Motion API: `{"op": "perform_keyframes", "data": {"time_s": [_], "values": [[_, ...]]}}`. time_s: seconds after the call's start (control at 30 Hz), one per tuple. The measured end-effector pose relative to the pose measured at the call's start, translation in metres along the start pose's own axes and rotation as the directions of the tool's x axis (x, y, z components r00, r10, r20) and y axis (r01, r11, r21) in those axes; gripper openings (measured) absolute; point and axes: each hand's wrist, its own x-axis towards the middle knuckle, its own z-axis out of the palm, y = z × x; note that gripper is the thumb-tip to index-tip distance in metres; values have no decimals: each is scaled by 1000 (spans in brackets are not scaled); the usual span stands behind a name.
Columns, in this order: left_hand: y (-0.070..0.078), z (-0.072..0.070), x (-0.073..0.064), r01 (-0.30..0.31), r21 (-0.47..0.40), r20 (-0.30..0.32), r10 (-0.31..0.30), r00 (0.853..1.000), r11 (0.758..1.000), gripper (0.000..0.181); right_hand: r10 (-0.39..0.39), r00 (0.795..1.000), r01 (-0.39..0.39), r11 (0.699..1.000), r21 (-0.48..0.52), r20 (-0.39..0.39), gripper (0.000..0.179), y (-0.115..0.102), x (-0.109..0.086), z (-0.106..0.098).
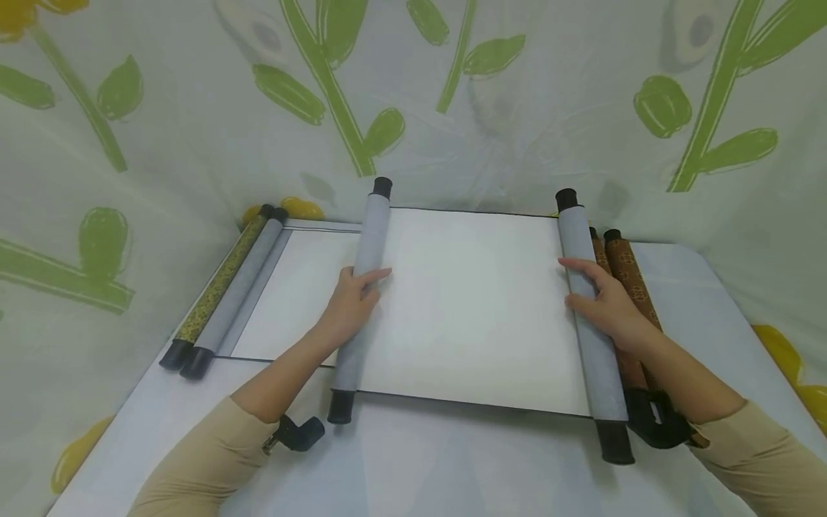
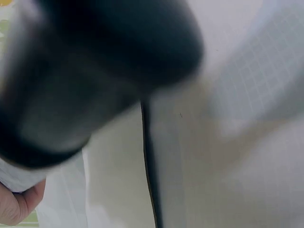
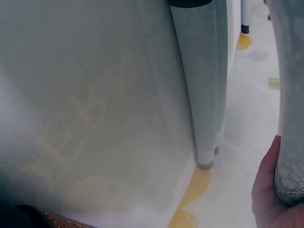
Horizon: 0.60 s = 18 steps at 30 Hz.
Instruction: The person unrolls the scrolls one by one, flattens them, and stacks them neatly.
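Observation:
A grey-backed hanging scroll with a blank white face is spread between its two rolls, both fitted with black end knobs. My left hand grips the left roll around its middle, thumb and index finger lying across it. The right roll is in the grip of my right hand, also near its middle. A shadow falls below the scroll's near edge. In the left wrist view a blurred dark knob covers much of the picture. The right wrist view catches my right fingers curled round the grey roll.
Under the left roll lies another partly unrolled white scroll, its grey roll beside a yellow-green patterned roll. Brown patterned rolls lie beyond my right hand. The white table meets a leaf-printed curtain behind.

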Motion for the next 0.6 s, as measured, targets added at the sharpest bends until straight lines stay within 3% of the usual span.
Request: {"op": "perform_keyframes", "data": {"time_s": [0.33, 0.6], "values": [[-1, -7, 3, 20, -1, -9, -20, 1000, 1000, 51, 55, 998, -57, 996, -72, -23, 82, 2, 3, -3], [-1, -10, 3, 28, 11, -12, -28, 1000, 1000, 52, 63, 998, -65, 994, -85, -23, 81, 1, 4, -3]]}}
